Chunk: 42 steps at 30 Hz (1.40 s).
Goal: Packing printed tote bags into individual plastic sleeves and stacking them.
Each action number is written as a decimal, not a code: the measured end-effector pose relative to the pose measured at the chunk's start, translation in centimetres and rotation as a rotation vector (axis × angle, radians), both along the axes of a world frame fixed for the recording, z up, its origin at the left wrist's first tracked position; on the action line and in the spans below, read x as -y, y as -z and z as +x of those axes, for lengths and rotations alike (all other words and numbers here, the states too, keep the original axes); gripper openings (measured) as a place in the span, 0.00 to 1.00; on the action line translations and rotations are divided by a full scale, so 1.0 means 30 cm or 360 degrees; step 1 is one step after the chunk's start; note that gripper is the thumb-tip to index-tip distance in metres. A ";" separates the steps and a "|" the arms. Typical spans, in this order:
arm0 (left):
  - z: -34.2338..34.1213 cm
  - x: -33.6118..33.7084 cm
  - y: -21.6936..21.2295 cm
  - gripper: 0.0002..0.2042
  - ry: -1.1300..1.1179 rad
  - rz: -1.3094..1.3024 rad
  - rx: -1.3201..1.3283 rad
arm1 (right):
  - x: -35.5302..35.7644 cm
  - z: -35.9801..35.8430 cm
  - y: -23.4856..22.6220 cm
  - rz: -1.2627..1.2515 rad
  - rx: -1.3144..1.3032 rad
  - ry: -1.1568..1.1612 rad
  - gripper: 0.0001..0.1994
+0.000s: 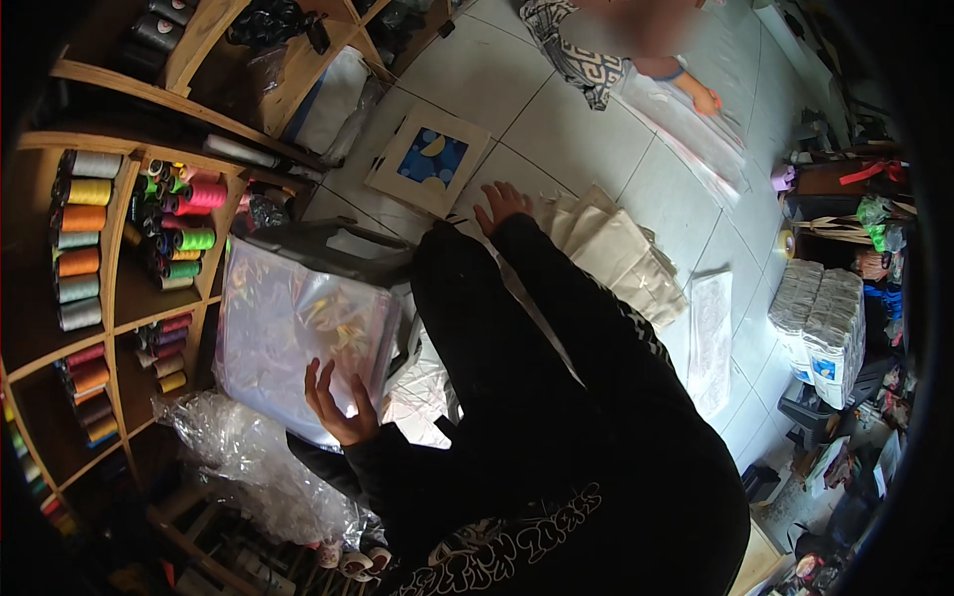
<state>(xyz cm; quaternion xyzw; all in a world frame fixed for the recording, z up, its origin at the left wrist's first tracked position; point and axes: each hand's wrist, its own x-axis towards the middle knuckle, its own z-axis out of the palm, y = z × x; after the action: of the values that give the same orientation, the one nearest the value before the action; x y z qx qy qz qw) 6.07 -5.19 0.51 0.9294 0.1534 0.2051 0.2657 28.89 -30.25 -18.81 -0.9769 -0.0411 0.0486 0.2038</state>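
Note:
My left hand point(340, 405) is raised beside a stack of clear plastic sheets or bags point(303, 308), its fingers apart and curved; nothing shows in it. The stack lies on a dark grey plastic stool or stand point(343, 243). My right hand point(504, 206) reaches over the tiled floor with spread fingers, also without anything in it. Close to it on the floor lies a flat beige cloth bag point(435, 159) with a blue and yellow printed square. On its other side fans out a pile of beige cloth bags point(611, 243).
Wooden shelves point(119, 238) with coloured thread spools stand at left, crumpled clear plastic point(253, 457) below. At the upper right, another person's hand point(706, 102) rests over long plastic-wrapped sheets point(686, 139). Wrapped bundles point(820, 323) and clutter line the right side; a white packet point(710, 338) lies on the floor.

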 end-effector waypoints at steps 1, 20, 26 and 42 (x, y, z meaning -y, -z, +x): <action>-0.002 -0.018 0.017 0.18 0.0000 0.0052 -0.0030 | -0.034 0.064 0.048 0.0167 -0.0222 0.0027 0.26; 0.041 -0.045 0.235 0.29 -0.0052 0.0304 -0.0331 | -0.249 0.325 0.916 0.1676 -0.0840 0.1306 0.32; 0.029 -0.044 0.263 0.28 -0.0118 0.0331 -0.0472 | -0.328 0.376 0.920 0.1970 -0.0969 0.1614 0.30; 0.073 -0.019 0.205 0.28 -0.0065 0.0364 -0.0521 | -0.384 0.476 0.760 0.2066 -0.0803 0.1309 0.21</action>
<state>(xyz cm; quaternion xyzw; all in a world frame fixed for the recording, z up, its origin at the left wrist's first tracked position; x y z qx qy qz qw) 8.25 -4.63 -5.65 0.9712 0.1891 0.0726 0.1257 43.18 -18.74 -41.62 -0.5604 0.3488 0.1553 0.7349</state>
